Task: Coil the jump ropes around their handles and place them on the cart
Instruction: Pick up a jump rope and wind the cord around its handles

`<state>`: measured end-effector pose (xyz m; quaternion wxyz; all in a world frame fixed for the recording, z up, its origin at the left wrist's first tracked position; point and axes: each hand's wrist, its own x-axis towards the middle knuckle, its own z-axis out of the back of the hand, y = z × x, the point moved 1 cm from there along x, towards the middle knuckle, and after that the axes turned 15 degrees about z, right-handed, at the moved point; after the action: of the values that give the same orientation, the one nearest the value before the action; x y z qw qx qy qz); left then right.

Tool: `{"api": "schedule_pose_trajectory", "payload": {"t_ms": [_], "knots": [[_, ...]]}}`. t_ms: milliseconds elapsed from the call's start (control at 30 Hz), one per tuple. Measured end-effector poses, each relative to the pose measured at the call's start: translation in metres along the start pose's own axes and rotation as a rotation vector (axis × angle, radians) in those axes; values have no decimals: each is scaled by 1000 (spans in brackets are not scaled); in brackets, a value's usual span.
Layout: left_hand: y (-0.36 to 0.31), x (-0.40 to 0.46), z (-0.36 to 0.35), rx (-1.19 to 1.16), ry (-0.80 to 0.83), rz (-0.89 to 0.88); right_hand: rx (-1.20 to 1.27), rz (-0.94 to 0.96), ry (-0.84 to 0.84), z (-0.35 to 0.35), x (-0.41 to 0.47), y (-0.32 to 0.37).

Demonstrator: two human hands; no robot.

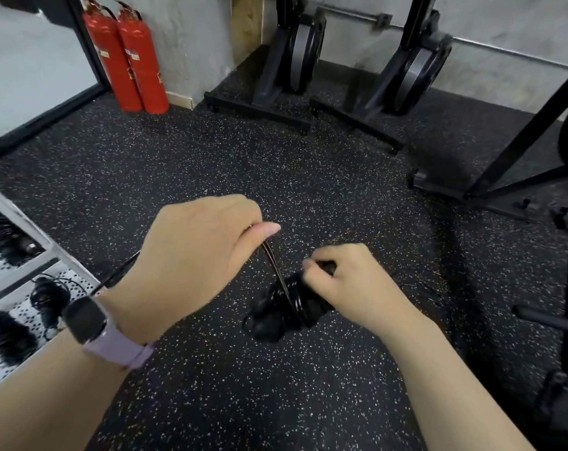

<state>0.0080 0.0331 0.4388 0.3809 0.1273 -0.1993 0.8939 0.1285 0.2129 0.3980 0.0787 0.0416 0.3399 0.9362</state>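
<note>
Right hand (344, 278) gripping black handles (292, 304), left hand (194, 255) pinching taut rope (276, 268), cart (25, 255) at left edge

left hand (191, 255): raised, fingers curled, pinching | right hand (344, 278): lower, fingers curled in a grip

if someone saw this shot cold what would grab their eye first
Most likely the two bare hands at centre: the left hand pinches a thin black cord pulled taut, while the right hand grips the black jump rope handles it winds onto, above the speckled floor. Next, two red fire extinguishers against the far wall at upper left. At the left edge, coiled ropes already lie on a perforated cart shelf.
</note>
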Motion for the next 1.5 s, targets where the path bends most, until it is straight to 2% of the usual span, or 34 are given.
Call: {"api": "schedule_pose_trajectory", "payload": {"t_ms": [100,200,333,400,500,700,767,833,933,1033,1133,1233,1333,1433,1500], "knots": [[10,3,-14,-105,50,68,333,88,81,5,-7,19],[8,1,-22,-314,117,150,731,55,-22,13,-15,26],[-9,-9,-31,-574,256,232,1431,79,-120,13,-14,26],[-20,-14,-31,-596,301,214,1592,-8,-271,15,-11,22],[-32,-17,-32,-551,347,230,1528,-236,-535,10,-8,21],[-39,-32,-37,-209,425,284,1439,-560,-893,10,-3,3],[-44,-36,-38,-114,417,268,1342,-645,-951,12,-3,-3],[-50,-36,-39,58,364,186,1182,-658,-996,11,-1,-5],[-50,-33,-35,209,334,132,756,-454,-1097,15,2,-15],[-46,-26,-20,192,211,109,202,-231,-948,20,-1,-24],[-32,-17,-11,136,105,45,32,-120,-652,15,0,-21],[-20,-10,-7,90,50,-40,41,-71,-314,9,3,-13],[-10,-4,-11,1,71,-61,94,17,-75,6,1,0],[-5,-4,-21,-150,174,18,259,102,59,5,-5,15],[-11,-7,-23,-368,292,139,435,90,52,5,-8,19]]}}
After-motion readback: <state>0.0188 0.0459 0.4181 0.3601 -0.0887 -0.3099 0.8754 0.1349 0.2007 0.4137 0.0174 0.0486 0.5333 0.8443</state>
